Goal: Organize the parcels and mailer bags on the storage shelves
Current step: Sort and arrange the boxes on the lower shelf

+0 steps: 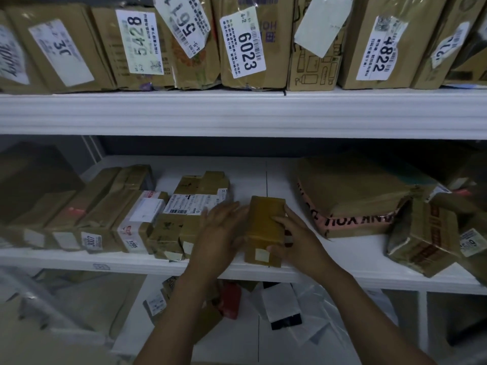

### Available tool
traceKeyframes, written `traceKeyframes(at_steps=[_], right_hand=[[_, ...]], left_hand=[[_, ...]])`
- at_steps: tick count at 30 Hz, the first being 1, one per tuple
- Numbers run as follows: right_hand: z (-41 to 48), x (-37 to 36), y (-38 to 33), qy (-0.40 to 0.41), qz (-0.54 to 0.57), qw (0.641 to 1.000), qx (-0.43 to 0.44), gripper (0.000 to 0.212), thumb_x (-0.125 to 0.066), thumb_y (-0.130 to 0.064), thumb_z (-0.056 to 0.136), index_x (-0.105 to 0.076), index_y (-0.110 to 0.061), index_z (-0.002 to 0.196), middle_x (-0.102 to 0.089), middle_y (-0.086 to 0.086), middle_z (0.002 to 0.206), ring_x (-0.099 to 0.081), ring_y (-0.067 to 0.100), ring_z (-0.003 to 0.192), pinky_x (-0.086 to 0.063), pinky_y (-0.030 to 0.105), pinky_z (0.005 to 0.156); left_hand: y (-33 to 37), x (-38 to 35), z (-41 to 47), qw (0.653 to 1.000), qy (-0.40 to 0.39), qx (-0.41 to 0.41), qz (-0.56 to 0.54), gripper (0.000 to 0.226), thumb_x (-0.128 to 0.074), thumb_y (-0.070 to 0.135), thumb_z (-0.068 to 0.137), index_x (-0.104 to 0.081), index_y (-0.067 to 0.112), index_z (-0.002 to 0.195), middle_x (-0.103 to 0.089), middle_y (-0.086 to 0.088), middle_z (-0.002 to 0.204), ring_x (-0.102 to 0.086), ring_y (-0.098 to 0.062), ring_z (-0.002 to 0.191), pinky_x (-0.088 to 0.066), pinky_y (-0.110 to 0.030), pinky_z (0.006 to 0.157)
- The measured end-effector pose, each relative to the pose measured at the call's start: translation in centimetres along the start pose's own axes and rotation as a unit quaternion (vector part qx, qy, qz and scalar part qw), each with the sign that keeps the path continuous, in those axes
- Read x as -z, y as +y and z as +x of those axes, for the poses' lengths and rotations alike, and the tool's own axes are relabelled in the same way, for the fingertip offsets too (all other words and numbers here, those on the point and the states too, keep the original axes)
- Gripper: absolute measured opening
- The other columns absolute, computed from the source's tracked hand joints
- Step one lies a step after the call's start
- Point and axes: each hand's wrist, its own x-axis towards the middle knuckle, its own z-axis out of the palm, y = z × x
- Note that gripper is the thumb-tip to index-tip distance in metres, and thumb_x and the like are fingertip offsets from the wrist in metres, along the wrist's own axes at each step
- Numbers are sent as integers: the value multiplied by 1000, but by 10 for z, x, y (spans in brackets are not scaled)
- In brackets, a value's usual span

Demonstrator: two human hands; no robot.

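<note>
A white metal upper shelf carries upright brown cartons with white numbered labels. Below, on the smooth white middle shelf, taped cardboard boxes lie side by side at the left, and next to them a flat carton bearing a printed shipping label. At the centre front, the left hand presses straight fingers against the left side of a small rectangular brown box. The right hand grips that box's right side, thumb over its top. Further right, a crumpled brown paper envelope lies on a pink mailer bag, beside a tilted, dented box. The lowest shelf holds pale plastic mailer bags.
</note>
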Motion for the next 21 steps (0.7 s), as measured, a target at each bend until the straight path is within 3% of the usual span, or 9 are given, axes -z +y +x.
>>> traceKeyframes(at_steps=[2, 5, 10, 13, 17, 21], right_hand=[[4, -3, -3, -15, -4, 1000, 2, 71, -77, -30, 79, -39, -34, 140, -10, -19, 152, -27, 9, 141, -34, 36, 114], [9, -10, -10, -30, -10, 999, 11, 71, -77, -31, 79, -40, -35, 139, -11, -17, 155, -27, 7, 141, -34, 33, 114], [15, -22, -21, -19, -38, 999, 14, 73, -77, -30, 80, -40, -30, 143, -13, -11, 158, -21, 4, 141, -24, 24, 116], [17, -30, -28, -17, -62, 998, 20, 74, -76, -31, 80, -40, -27, 144, -13, -8, 158, -18, 6, 143, -19, 23, 118], [19, -39, -33, -11, -86, 996, 20, 73, -75, -28, 81, -39, -24, 145, -12, -5, 159, -20, 10, 145, -23, 29, 118], [20, -40, -36, -22, -127, 992, 15, 76, -72, -33, 84, -32, -24, 148, -4, -3, 161, -19, 13, 145, -22, 28, 118]], left_hand=[[-14, 11, -2, 996, -45, 32, 68, 72, -79, 30, 74, -49, 24, 139, -49, -5, 143, -36, -35, 137, -19, -61, 110], [-30, 19, -6, 991, -93, 50, 77, 79, -83, 30, 70, -48, 20, 140, -43, -9, 147, -34, -38, 137, -25, -54, 111], [-46, 19, -11, 995, -85, 28, 43, 85, -86, 10, 62, -50, 17, 139, -48, -11, 143, -48, -34, 129, -35, -49, 107], [-50, 21, -11, 995, -92, 33, 20, 85, -81, 7, 69, -43, 19, 143, -42, -7, 149, -40, -29, 136, -30, -47, 114], [-52, 24, -10, 991, -124, 30, 36, 84, -78, 20, 76, -33, 23, 148, -30, 0, 155, -29, -23, 143, -24, -45, 117], [-49, 23, -9, 991, -116, 5, 73, 82, -84, 34, 68, -49, 13, 139, -45, -12, 146, -43, -34, 133, -34, -50, 107]])
